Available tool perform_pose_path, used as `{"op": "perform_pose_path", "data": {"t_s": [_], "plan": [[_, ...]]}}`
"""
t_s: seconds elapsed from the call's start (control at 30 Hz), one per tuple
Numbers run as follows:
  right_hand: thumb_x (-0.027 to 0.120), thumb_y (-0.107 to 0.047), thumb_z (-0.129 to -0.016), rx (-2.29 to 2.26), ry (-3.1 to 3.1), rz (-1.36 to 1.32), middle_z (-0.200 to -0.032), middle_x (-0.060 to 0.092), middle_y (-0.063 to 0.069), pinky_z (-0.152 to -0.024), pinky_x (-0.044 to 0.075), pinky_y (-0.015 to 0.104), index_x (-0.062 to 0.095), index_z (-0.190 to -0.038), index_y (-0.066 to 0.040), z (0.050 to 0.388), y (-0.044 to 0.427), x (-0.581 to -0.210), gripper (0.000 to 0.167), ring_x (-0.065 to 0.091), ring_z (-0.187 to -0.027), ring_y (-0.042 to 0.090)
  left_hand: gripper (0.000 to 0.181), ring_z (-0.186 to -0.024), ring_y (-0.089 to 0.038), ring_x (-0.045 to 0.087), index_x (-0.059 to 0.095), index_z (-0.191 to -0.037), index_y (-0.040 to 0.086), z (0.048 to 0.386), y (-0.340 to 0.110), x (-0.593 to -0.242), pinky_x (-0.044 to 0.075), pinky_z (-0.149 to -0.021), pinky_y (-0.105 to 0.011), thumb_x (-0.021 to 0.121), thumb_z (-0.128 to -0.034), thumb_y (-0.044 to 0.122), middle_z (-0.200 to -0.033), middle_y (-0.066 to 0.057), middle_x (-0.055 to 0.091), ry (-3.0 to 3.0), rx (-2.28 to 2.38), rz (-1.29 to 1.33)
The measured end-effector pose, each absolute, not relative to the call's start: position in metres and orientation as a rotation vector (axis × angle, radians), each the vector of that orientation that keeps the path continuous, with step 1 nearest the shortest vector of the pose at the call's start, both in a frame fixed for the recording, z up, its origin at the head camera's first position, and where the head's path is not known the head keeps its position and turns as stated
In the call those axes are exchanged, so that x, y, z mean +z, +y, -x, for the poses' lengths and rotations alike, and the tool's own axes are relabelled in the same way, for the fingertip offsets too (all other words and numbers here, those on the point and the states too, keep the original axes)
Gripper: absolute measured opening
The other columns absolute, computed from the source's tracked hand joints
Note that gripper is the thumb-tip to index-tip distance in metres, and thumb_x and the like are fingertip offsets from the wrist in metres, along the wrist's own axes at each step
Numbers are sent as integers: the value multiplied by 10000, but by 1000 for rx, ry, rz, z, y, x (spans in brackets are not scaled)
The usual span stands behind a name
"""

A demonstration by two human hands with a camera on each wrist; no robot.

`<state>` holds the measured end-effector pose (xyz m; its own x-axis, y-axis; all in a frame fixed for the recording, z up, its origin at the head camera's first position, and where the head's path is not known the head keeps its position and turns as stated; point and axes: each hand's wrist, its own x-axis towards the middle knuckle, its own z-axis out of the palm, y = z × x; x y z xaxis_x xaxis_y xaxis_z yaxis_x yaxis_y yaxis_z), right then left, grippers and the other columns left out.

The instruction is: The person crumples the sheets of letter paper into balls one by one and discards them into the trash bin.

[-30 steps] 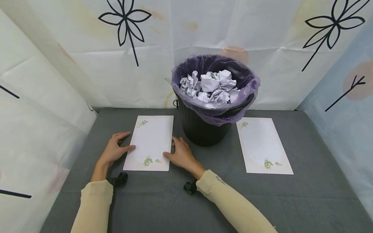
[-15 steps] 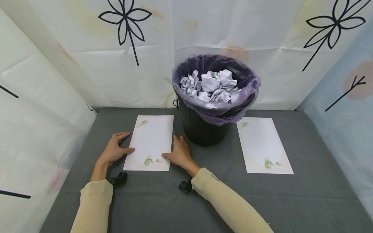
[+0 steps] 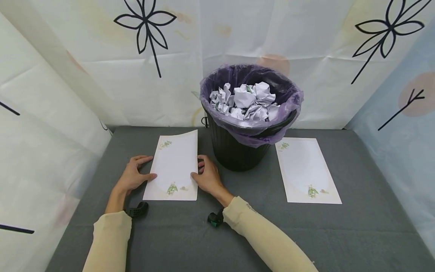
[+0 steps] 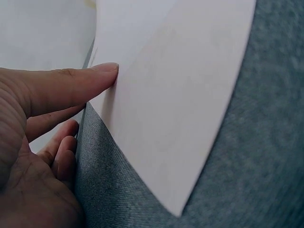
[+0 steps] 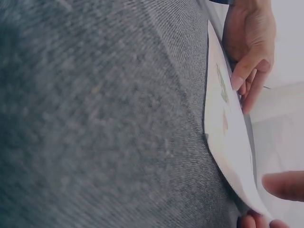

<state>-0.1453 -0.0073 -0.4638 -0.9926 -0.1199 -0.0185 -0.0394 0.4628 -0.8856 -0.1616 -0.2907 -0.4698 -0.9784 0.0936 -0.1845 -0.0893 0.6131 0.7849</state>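
The left sheet of paper (image 3: 173, 166), white with small green plant prints, lies on the grey cloth with its right side bent upward. My left hand (image 3: 131, 175) is at its left edge; the left thumb (image 4: 71, 85) rests on the paper, the other fingers extending beside it. At the right edge, my right hand (image 3: 209, 177) has its fingers curled against the raised border, with fingertips (image 5: 254, 221) at the lifted paper in the right wrist view. The right thumb (image 5: 285, 185) stands over the sheet, a small gap showing there.
A black bin (image 3: 234, 151) with a purple liner (image 3: 289, 109) stands behind and right of the left sheet, holding several crumpled papers (image 3: 244, 98). A second printed sheet (image 3: 307, 170) lies flat to its right. Printed white curtains (image 3: 176, 87) hang behind the grey table (image 3: 170, 241).
The left sheet's right side has risen from flat and its edge bends inward. My right hand has shifted slightly, its fingers now more curled at the edge. The left hand stays nearly in place.
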Motion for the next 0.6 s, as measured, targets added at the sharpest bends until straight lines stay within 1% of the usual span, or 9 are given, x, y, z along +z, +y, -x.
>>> {"op": "perform_pose_path", "data": {"t_s": [0.1,0.2,0.3,0.33,0.4,0.6], "plan": [[736,-39,-864,-1668,2595,124,-1058,660,121,-773,511,372,522,-1380,-7,146,-10,-464,560,641,-910,255,732,-1410,-566,209,418,-1493,-73,162,-291,-470,223,-1127,-679,789,-871,39,-1577,-311,159,2626,1299,1],[735,-21,-863,-1715,2580,100,-1010,675,112,-806,512,390,511,-1375,11,147,-12,-464,559,669,-882,250,723,-1409,-567,207,430,-1486,-72,162,-291,-470,220,-1124,-685,790,-869,36,-1576,-309,161,2624,1304,-2],[728,-5,-869,-1733,2568,82,-998,680,116,-791,533,371,521,-1375,31,146,-14,-464,548,684,-866,249,715,-1414,-565,200,442,-1479,-70,162,-291,-471,211,-1126,-689,794,-865,36,-1577,-306,161,2623,1309,0],[724,-4,-873,-1736,2566,75,-998,680,118,-779,541,357,530,-1372,32,146,-14,-464,536,686,-864,246,715,-1416,-565,198,444,-1477,-70,162,-291,-471,208,-1127,-690,795,-864,35,-1576,-306,161,2623,1310,0],[712,2,-886,-1741,2564,75,-996,681,123,-709,556,323,554,-1360,30,147,-14,-464,501,683,-848,235,716,-1420,-563,193,447,-1475,-70,162,-291,-471,200,-1130,-691,798,-859,32,-1575,-307,162,2624,1315,3],[656,40,-924,-1849,2481,97,-945,695,128,-643,526,274,598,-1319,-8,147,-12,-466,402,660,-764,187,699,-1413,-550,190,447,-1475,-72,161,-289,-472,201,-1126,-688,784,-873,45,-1566,-311,176,2644,1323,10]]}}
